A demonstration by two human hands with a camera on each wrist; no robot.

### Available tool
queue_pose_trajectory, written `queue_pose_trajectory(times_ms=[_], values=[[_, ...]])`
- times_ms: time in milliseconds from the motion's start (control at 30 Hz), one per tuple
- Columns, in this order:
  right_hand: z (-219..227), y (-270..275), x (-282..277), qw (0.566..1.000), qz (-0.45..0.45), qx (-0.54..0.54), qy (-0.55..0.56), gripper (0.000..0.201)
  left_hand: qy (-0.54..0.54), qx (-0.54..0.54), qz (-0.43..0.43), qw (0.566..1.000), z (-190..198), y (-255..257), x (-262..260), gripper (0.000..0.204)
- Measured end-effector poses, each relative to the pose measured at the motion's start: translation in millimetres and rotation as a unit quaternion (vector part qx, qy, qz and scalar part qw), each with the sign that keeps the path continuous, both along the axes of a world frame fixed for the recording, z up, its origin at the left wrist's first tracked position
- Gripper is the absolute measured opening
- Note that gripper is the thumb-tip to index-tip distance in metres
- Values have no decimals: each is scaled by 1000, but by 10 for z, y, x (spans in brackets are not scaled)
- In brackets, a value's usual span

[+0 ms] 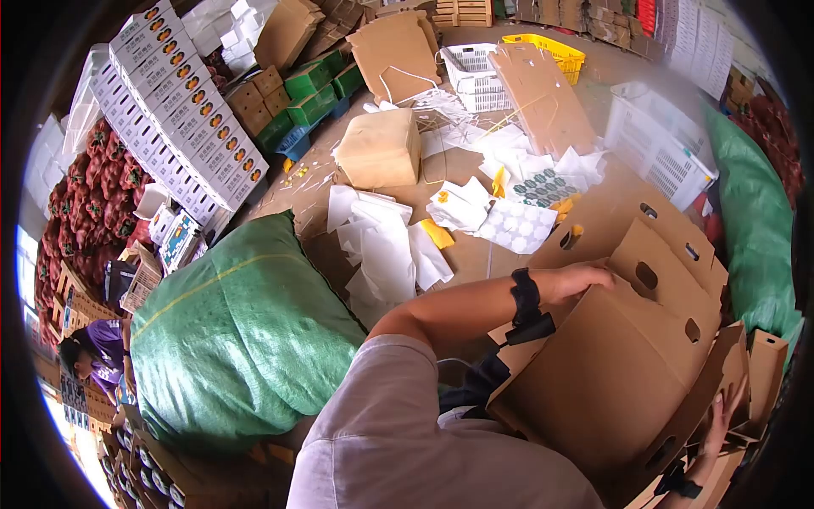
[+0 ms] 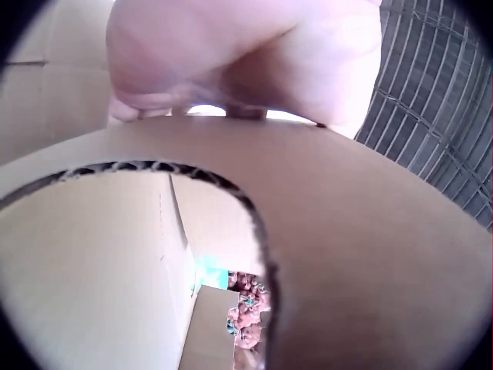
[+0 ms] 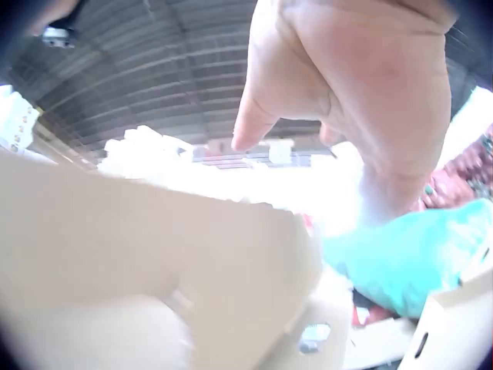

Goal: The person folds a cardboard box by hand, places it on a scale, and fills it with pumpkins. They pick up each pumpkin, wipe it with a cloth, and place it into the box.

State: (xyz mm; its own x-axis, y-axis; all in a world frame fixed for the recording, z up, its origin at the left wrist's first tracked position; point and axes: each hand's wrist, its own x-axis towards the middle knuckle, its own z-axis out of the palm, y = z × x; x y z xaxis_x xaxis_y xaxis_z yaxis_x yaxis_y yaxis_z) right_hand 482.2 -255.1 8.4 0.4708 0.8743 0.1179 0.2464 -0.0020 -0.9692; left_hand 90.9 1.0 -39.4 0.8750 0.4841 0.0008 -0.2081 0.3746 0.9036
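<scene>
A brown cardboard box (image 1: 585, 373) with cut-out hand holes stands tilted right in front of me, its flaps raised. My left hand (image 1: 578, 282) grips its upper edge, fingers bent over the board. In the left wrist view that hand (image 2: 246, 54) sits on the cardboard edge (image 2: 308, 169), above a curved cut-out. My right hand (image 1: 721, 420) is by the long flap (image 1: 687, 416) on the box's right side. Seen in the right wrist view, its fingers are extended and spread above the blurred cardboard (image 3: 154, 239), holding nothing.
Beside my left arm lies a big green sack (image 1: 246, 331); another green sack (image 1: 750, 220) is at the right. White paper sheets (image 1: 381, 246) litter the floor ahead. White crates (image 1: 657, 140) and stacked white cartons (image 1: 178, 110) stand farther off. A person in purple (image 1: 106, 348) is at far left.
</scene>
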Motion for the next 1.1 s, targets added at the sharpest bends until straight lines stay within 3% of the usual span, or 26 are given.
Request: queue_pose_trajectory(times_ms=[33, 67, 100, 167, 200, 233, 267, 300, 367, 400, 433, 500, 567, 633, 667, 700, 733, 767, 800, 833, 867, 900, 933, 1000, 1067, 1100], values=[[-225, -28, 212, 972, 79, -43, 215, 62, -14, -12, 24, 1000, 103, -95, 23, 67], [-449, -57, 421, 898, 107, -111, 411, 65, -29, -23, 48, 998, 246, -202, 25, 64], [-596, -79, 331, 937, 73, -97, 328, 68, -45, -33, 74, 996, 338, -236, -3, 62], [-296, -17, -117, 898, 196, -48, 391, 66, -16, -80, 30, 996, 160, -82, -154, 50], [-235, -22, -193, 904, 176, -41, 386, 61, 4, -147, -15, 989, -3, 65, -205, 45], [-285, -41, -236, 913, 142, -24, 383, 56, -62, -127, -22, 990, -12, 60, -228, 40], [-579, -43, -16, 918, 101, -4, 383, 47, -77, -101, 1, 992, -10, 49, -217, 33], [-921, -56, 343, 888, 210, -12, 408, 43, -54, -87, 45, 994, 24, 37, -208, 27], [-318, 157, -396, 936, 91, 55, 336, 44, -15, -90, 92, 992, 16, 56, -226, 20], [-333, 99, -305, 932, 90, 35, 348, 42, -19, -102, 89, 991, 112, 17, -261, 23], [-289, 99, -247, 956, 103, 29, 274, 41, -32, -65, 126, 989, 71, 2, -215, 29], [-515, 157, -163, 969, 71, 85, 220, 57, -16, 55, 202, 978, 71, -101, -101, 35], [-443, 263, -403, 985, 70, 141, 64, 77, 77, 291, 181, 936, 100, -134, -86, 41], [-399, 274, -428, 993, 86, 86, -3, 80, 47, 337, 162, 926, 151, -174, -101, 40], [-453, 295, -420, 985, 102, 128, 46, 72, 30, 359, 156, 920, 154, -164, -125, 40], [-569, 219, -372, 974, 122, 138, 129, 67, -17, 234, 118, 965, 108, -107, -173, 36], [-617, 197, -331, 932, 172, 147, 284, 53, -62, 104, 80, 989, 41, -29, -217, 33], [-668, 197, -292, 862, 220, 153, 430, 47, -47, 144, 57, 987, -19, 36, -215, 30], [-780, 259, -252, 896, 240, 185, 324, 47, -34, 186, 34, 981, -66, 94, -207, 30], [-778, 297, -309, 971, 144, 87, 168, 49, -24, 228, 12, 973, -113, 152, -199, 30], [-806, 325, -281, 984, 166, 48, 47, 40, 32, 329, 18, 944, -163, 183, -177, 33], [-817, 363, -239, 979, 188, 6, -75, 35, 86, 425, 27, 901, -186, 191, -156, 35], [-713, 387, -265, 973, 185, -10, -137, 36, 177, 547, -6, 818, 8, 101, -75, 50], [-488, 421, -373, 948, 182, -43, -257, 55, 225, 575, -63, 784, 354, -72, 142, 67], [-276, 628, -406, 886, 238, -182, -354, 79, 266, 619, -132, 727, 363, -20, 276, 99], [-175, 724, -435, 842, 262, -248, -401, 93, 283, 649, -150, 690, 381, -11, 359, 94]])
